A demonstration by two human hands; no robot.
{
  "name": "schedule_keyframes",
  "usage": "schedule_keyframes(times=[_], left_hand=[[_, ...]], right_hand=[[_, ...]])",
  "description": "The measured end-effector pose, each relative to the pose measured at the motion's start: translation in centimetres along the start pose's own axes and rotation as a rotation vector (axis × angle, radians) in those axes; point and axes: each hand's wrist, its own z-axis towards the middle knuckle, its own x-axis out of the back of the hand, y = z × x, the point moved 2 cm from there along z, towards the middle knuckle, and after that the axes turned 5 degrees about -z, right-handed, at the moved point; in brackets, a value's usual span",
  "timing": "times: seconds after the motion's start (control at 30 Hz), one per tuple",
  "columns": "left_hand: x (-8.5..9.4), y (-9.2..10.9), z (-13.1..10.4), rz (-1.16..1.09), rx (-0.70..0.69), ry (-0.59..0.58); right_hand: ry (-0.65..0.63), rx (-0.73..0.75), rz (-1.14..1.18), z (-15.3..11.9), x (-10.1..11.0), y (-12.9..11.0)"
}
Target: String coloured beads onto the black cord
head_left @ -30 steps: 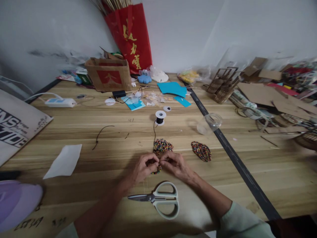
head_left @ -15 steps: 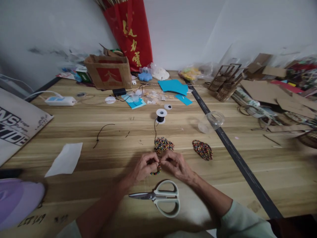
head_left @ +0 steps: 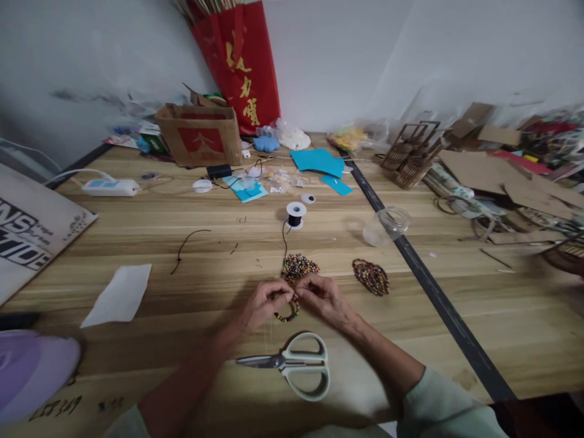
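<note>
In the head view, the person's 2 hands meet above the tabletop [head_left: 205, 298]. The left hand [head_left: 263, 305] has its thumb and index finger together, clamped on the top of a beaded loop [head_left: 286, 319], which hangs just below the fingertips. The right hand [head_left: 327, 305] pinches at the same spot, its fingers closed on the loop's upper end; the cord there is too small to make out clearly.

Just beyond the hands lies a pile of multicoloured beads [head_left: 301, 266], with a white spool [head_left: 296, 208] of black cord farther back. A bundle of bead strands [head_left: 370, 277] lies to the right. Nearer the person, scissors [head_left: 277, 361] lie flat, blades pointing left. A white paper [head_left: 117, 295] rests at the left.
</note>
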Motion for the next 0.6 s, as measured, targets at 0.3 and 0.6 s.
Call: schedule_keyframes(times=[0.3,0.6], left_hand=[[-0.01,-0.66,-0.02,0.011,0.036,-0.007],[-0.1,-0.87,-0.09,-0.02,0.063,0.016]], right_hand=[[-0.011,-0.012,-0.026,-0.04,0.08,0.41],[-0.022,-0.014,-0.018,-0.13,0.2,0.09]])
